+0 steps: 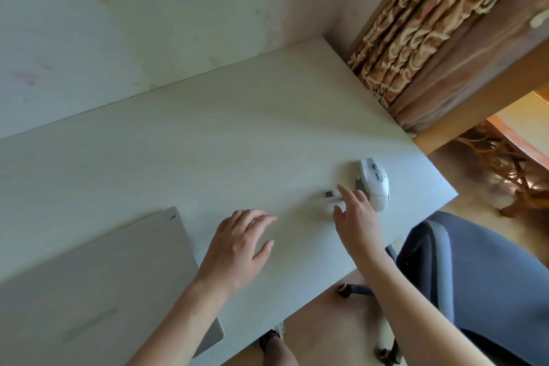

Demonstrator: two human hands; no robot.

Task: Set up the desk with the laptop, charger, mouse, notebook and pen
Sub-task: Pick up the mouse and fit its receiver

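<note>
A closed silver laptop [98, 285] lies flat on the pale desk [208, 142] at the lower left. A white mouse [375, 184] rests near the desk's right edge. A small dark USB dongle [329, 194] lies on the desk just left of the mouse. My right hand [355, 217] hovers open beside the mouse, its fingertips close to the dongle. My left hand [240, 244] floats open above the desk, to the right of the laptop, holding nothing. No charger, notebook or pen is visible.
A dark blue office chair [481, 282] stands at the lower right, its wheeled base under the desk edge. A patterned curtain [430, 24] hangs at the desk's far right corner. The wall [118, 24] runs along the desk's back edge.
</note>
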